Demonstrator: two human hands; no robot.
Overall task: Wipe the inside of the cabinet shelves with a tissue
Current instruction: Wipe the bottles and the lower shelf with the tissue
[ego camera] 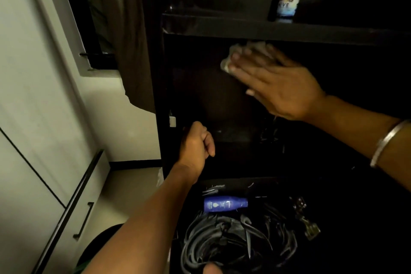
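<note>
A dark cabinet fills the middle and right of the head view, with an upper shelf board (244, 26) and a dim compartment below it. My right hand (275, 80) reaches into that compartment with flat fingers pressing a crumpled white tissue (229, 60) against the dark back wall, just under the shelf board. My left hand (196, 142) is curled around the front edge of the cabinet's left side panel, near the lower shelf. A silver bangle (387, 142) circles my right wrist.
A blue-labelled bottle (287, 4) stands on the upper shelf. In the bottom compartment lie a blue lotion bottle (224, 203), a coil of dark cables (233, 242) and a metal hinge (307, 220). A brown curtain (135, 35) hangs left of the cabinet; white drawers (73, 211) stand further left.
</note>
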